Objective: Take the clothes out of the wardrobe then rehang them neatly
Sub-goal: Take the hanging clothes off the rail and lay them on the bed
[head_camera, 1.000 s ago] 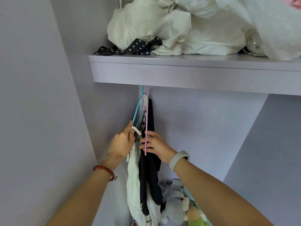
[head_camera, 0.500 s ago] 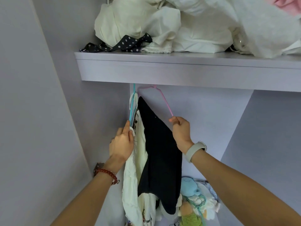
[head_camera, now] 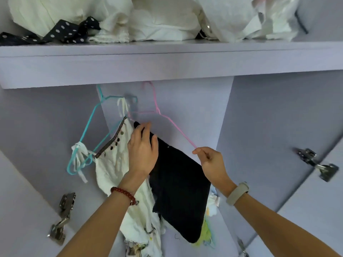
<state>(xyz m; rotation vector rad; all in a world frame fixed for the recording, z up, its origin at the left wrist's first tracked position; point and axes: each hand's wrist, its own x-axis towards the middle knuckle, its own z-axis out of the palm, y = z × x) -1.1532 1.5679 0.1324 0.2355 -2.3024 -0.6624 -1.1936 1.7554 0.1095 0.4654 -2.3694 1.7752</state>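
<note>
Left hand [head_camera: 143,151] moved onto black garment [head_camera: 178,182].

Above both hands, the shelf [head_camera: 167,60] hides the tops of the hanger hooks; the left hand [head_camera: 143,149] covers the black garment [head_camera: 178,182] upper corner; hinges blurred
</note>
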